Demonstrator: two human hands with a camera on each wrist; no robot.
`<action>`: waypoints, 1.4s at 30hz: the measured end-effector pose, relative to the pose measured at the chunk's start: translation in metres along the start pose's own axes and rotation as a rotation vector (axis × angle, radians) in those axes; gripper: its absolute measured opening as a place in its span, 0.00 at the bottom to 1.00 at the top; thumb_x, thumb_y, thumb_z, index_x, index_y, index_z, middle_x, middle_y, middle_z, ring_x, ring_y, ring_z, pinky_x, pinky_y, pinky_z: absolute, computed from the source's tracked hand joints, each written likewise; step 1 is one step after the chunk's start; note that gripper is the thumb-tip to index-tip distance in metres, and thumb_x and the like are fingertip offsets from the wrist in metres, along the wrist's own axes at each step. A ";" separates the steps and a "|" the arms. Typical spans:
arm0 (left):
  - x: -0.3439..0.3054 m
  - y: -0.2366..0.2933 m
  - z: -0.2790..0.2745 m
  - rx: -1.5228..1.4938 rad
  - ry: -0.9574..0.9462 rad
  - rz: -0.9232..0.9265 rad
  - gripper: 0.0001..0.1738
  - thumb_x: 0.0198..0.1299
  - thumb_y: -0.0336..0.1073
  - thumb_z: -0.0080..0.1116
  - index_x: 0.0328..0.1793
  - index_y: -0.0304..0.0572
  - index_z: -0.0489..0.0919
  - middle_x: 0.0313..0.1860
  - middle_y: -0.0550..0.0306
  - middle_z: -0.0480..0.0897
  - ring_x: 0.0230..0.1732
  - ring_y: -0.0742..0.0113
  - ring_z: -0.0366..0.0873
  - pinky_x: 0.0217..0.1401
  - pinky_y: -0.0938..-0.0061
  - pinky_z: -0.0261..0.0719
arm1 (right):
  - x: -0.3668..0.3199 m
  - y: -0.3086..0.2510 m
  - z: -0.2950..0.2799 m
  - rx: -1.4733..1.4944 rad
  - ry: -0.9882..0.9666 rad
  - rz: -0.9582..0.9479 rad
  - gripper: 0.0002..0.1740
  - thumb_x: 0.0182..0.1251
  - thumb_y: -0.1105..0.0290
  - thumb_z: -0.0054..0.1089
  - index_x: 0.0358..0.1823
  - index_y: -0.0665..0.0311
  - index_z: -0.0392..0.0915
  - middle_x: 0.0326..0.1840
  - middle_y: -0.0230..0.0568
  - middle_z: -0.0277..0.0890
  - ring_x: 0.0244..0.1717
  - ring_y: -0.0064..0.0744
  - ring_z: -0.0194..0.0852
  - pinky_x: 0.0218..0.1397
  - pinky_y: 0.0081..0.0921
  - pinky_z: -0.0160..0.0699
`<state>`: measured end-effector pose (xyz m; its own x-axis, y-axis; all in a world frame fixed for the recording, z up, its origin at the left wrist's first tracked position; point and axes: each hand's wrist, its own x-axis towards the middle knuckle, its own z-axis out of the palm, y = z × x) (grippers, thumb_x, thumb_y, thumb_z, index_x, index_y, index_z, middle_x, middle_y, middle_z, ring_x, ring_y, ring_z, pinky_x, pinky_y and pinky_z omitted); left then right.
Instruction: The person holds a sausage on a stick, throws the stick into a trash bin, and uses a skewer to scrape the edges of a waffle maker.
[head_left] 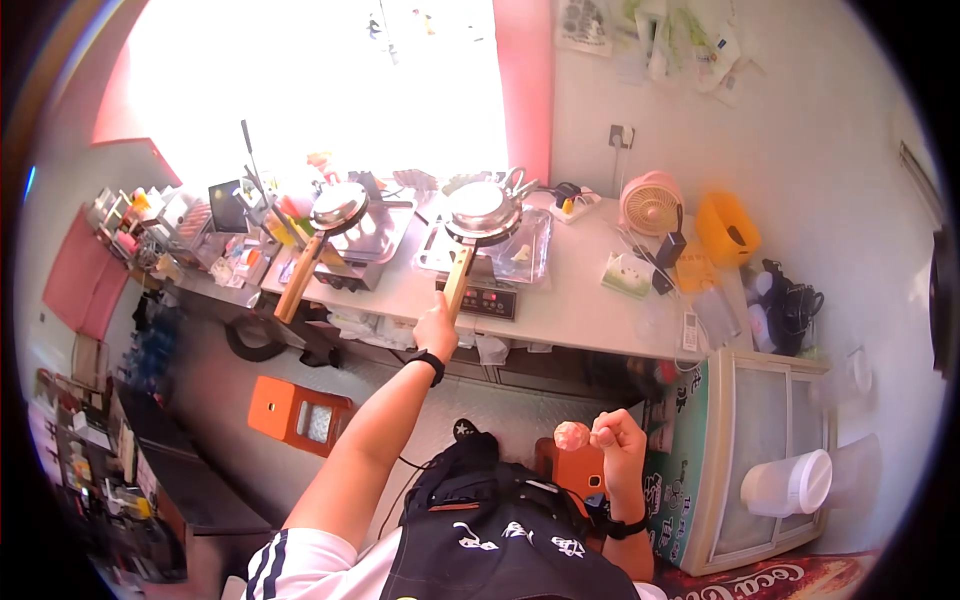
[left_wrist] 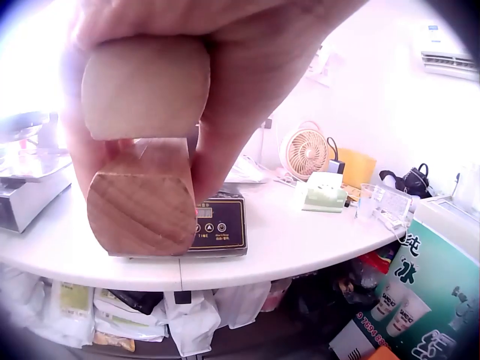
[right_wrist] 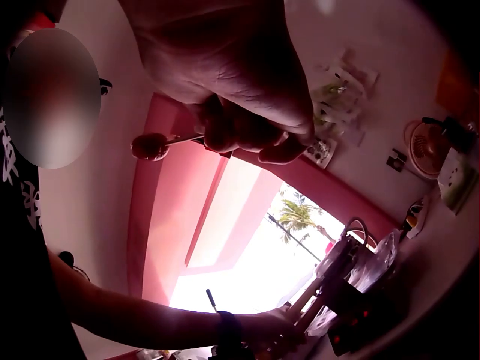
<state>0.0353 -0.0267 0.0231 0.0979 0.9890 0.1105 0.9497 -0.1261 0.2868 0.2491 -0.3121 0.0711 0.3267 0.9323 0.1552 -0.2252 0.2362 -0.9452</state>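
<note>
My left hand (head_left: 436,328) grips the wooden handles (head_left: 457,280) of a round metal pan (head_left: 480,212) over a hot plate (head_left: 485,300). Two handle ends, a pale one (left_wrist: 146,90) above a darker one (left_wrist: 142,214), fill the left wrist view, with fingers around them. Low on the right, my right hand (head_left: 622,445) pinches a thin stick that bears a round pinkish ball (head_left: 571,437), held clear of the counter. The ball (right_wrist: 150,147) and stick also show in the right wrist view, beside the curled fingers of the right hand (right_wrist: 236,112).
A second round pan (head_left: 338,206) with a wooden handle rests on the counter (head_left: 600,310) to the left. Toward the right are a pink fan (head_left: 652,205), a tissue pack (head_left: 627,274) and a yellow container (head_left: 727,230). A glass-topped freezer (head_left: 760,400) stands at the right, orange stools (head_left: 290,412) below.
</note>
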 end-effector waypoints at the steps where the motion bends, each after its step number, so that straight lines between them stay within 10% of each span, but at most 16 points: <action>1: 0.001 -0.001 0.002 0.001 0.003 0.000 0.28 0.53 0.24 0.56 0.60 0.42 0.61 0.35 0.40 0.83 0.41 0.40 0.83 0.42 0.51 0.81 | 0.000 0.002 0.001 0.028 0.001 -0.009 0.10 0.69 0.68 0.58 0.32 0.64 0.70 0.26 0.25 0.65 0.27 0.12 0.57 0.30 0.12 0.54; 42: 0.001 -0.005 0.009 -0.041 0.054 0.000 0.22 0.56 0.25 0.54 0.57 0.39 0.64 0.31 0.40 0.83 0.37 0.41 0.83 0.38 0.51 0.81 | -0.001 0.017 0.024 0.058 0.078 0.109 0.08 0.72 0.69 0.54 0.35 0.65 0.70 0.24 0.25 0.62 0.23 0.15 0.56 0.28 0.17 0.58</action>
<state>0.0338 -0.0243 0.0131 0.0802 0.9836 0.1616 0.9366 -0.1299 0.3256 0.2228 -0.3022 0.0623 0.3668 0.9299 0.0274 -0.3154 0.1521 -0.9367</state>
